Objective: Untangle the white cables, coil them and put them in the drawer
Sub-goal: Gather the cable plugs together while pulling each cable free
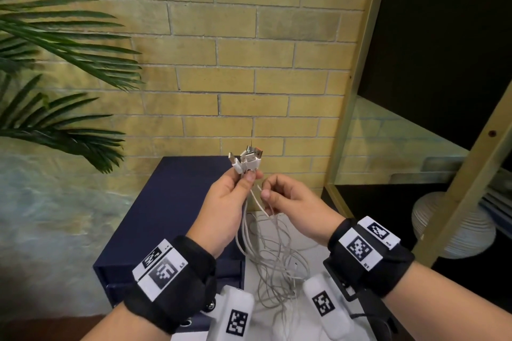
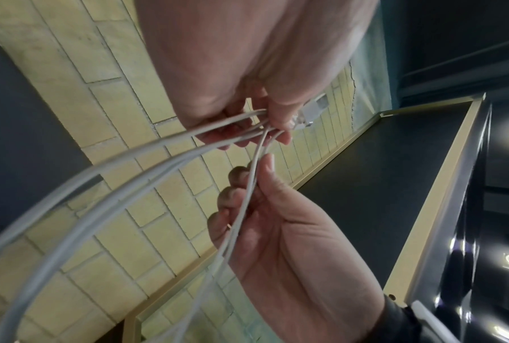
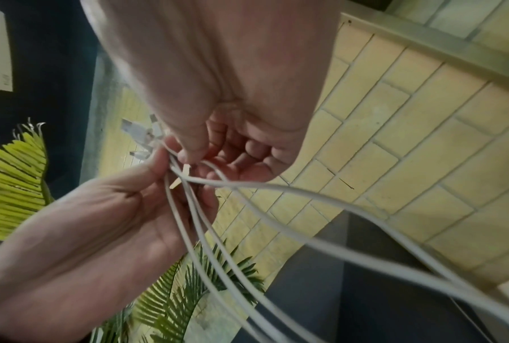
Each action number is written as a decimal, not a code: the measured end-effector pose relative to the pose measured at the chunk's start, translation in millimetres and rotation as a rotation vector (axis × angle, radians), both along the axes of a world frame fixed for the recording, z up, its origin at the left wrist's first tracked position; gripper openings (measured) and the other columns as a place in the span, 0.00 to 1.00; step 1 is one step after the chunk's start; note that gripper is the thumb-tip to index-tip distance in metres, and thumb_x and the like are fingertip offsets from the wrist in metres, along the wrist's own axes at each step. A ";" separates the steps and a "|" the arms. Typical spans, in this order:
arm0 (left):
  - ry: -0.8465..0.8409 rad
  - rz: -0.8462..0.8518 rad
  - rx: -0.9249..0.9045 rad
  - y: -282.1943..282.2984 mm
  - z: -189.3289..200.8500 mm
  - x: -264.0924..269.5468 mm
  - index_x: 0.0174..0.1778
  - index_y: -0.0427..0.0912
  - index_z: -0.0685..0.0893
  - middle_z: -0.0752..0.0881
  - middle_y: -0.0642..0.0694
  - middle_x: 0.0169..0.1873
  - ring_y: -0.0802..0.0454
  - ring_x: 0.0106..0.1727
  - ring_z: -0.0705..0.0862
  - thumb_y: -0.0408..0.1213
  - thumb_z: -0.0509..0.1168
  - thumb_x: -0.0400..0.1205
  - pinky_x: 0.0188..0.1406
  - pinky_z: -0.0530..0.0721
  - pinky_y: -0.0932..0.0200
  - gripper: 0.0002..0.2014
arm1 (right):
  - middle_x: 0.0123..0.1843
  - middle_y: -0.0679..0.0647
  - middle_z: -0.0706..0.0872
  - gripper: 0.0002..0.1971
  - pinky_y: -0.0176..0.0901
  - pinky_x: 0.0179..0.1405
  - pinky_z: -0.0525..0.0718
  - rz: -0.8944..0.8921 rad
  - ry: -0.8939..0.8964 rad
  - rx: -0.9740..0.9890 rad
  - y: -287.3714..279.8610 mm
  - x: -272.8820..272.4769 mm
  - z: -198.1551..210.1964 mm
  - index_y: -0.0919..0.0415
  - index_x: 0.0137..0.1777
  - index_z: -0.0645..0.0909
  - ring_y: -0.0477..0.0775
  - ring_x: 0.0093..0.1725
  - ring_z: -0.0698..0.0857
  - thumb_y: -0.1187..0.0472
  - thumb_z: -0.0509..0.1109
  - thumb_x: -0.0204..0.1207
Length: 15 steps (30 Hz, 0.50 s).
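White cables [image 1: 273, 260], head view: lower centre of the frame, plug ends [image 1: 247, 160] bunched upward from my left hand [image 1: 231, 202], which pinches them between thumb and fingers. My right hand [image 1: 291, 203], just beside it, has fingers curled round one strand. Loose loops hang tangled over a white surface [image 1: 310, 238]. Dark blue drawer unit [image 1: 166, 202] at lower left; palm plant [image 1: 63, 63] at upper left; brick wall [image 1: 235, 50] behind.

Left wrist view: my left hand [image 2: 247, 69] at top centre, fingertips clamped on several strands [image 2: 130, 176]; my right hand [image 2: 291, 232] below, one strand crossing its curled fingers.

Right wrist view: my right hand [image 3: 233, 92] at top, thumb and fingers closed on a strand [image 3: 276, 188]; my left hand [image 3: 100, 220] at lower left, pinching the bundle below the plugs [image 3: 141, 134].
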State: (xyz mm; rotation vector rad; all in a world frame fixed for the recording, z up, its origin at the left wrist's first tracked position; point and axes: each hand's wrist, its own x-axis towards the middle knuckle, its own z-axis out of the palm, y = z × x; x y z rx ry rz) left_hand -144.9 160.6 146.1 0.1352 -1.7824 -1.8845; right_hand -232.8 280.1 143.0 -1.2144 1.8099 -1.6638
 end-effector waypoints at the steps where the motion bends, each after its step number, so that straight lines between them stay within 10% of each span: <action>1: 0.005 -0.010 0.012 1.1 0.1 0.3 0.49 0.43 0.84 0.87 0.53 0.42 0.67 0.42 0.86 0.36 0.58 0.85 0.42 0.80 0.73 0.09 | 0.37 0.52 0.76 0.05 0.34 0.36 0.78 -0.013 0.022 0.021 0.3 0.1 -0.1 0.61 0.45 0.73 0.44 0.32 0.75 0.69 0.60 0.82; 5: 0.037 -0.007 0.051 3.4 -1.1 0.3 0.46 0.41 0.82 0.87 0.47 0.39 0.60 0.42 0.86 0.36 0.55 0.87 0.46 0.82 0.67 0.11 | 0.43 0.55 0.81 0.05 0.50 0.41 0.82 -0.060 0.325 0.201 1.7 -5.4 -3.7 0.61 0.55 0.73 0.47 0.36 0.77 0.62 0.58 0.84; 9: 0.106 0.050 0.152 2.3 5.2 0.0 0.43 0.42 0.77 0.81 0.53 0.24 0.54 0.34 0.82 0.37 0.52 0.88 0.52 0.84 0.56 0.12 | 0.38 0.54 0.79 0.08 0.50 0.42 0.78 -0.126 0.593 0.468 10.3 -27.4 -15.6 0.56 0.44 0.73 0.54 0.39 0.79 0.61 0.55 0.85; 12: 0.131 0.016 0.268 -2.2 17.5 5.1 0.41 0.42 0.74 0.68 0.55 0.18 0.61 0.20 0.66 0.38 0.51 0.89 0.22 0.77 0.65 0.12 | 0.33 0.47 0.76 0.14 0.39 0.37 0.76 -0.189 0.515 0.638 25.0 -55.0 -43.7 0.51 0.37 0.70 0.48 0.34 0.76 0.61 0.53 0.85; 15: 0.107 -0.007 0.257 -8.4 26.0 12.5 0.40 0.43 0.74 0.66 0.57 0.18 0.63 0.18 0.60 0.38 0.51 0.89 0.14 0.58 0.70 0.12 | 0.34 0.44 0.77 0.15 0.37 0.40 0.76 -0.380 0.268 0.665 44.2 -86.6 -73.8 0.47 0.35 0.73 0.44 0.34 0.76 0.58 0.55 0.84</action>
